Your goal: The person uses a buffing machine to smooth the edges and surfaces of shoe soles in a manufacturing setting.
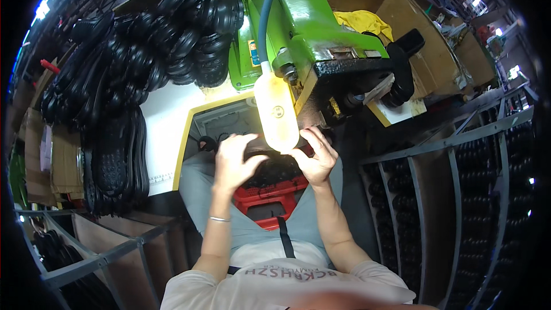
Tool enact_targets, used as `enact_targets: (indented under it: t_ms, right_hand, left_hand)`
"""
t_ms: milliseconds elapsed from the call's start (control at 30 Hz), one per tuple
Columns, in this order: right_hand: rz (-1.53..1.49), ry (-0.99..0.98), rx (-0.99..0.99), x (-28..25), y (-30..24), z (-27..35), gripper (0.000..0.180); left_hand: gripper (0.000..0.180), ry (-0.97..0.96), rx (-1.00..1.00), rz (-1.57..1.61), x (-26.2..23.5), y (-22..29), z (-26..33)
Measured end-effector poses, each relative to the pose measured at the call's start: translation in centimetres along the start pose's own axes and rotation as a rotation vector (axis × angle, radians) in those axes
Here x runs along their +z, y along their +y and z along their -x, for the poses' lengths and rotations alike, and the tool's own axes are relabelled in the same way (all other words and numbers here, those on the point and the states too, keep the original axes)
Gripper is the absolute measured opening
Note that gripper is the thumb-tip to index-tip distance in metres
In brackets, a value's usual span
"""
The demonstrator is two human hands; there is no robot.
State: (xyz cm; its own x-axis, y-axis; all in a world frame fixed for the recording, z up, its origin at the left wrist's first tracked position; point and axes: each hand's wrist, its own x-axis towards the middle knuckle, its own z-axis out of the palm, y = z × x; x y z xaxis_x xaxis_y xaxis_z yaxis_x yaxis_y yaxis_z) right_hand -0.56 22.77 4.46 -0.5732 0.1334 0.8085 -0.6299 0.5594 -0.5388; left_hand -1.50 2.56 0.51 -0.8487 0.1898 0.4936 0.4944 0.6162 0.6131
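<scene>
My left hand (233, 162) is at the left of a glowing yellow-white lamp (277, 116). Its thumb and forefinger are stretched apart toward the lamp, and I see nothing clearly held between them. On the lamp's other side my right hand (317, 158) has curled fingers, with thumb and forefinger close against the lamp's edge. The lamp covers the space between the hands, so whatever the right fingers grip cannot be made out. Just beyond stands a green machine (307, 20) with a black lower head (344, 89). A grey-blue cable (266, 20) runs down to the lamp.
Black shoe soles (189, 34) are heaped on the white, yellow-edged table (166, 115) at left. Below my hands, between my knees, is a red plastic crate (261, 200) with dark bits. Metal racks (453, 195) flank me. A yellow cloth (364, 22) lies in a cardboard box (407, 28).
</scene>
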Motion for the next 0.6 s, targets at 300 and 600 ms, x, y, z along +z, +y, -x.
enact_targets:
  t_ms: [300,600]
  right_hand:
    - [-0.567,-0.008,0.553,0.6,7.3,6.7,0.05]
    - [-0.805,0.272,0.94,-2.5,12.3,11.3,0.043]
  left_hand:
    - [0.043,0.14,-0.254,0.972,7.6,3.7,-0.8]
    - [0.056,0.277,-0.344,1.22,10.4,4.2,0.3]
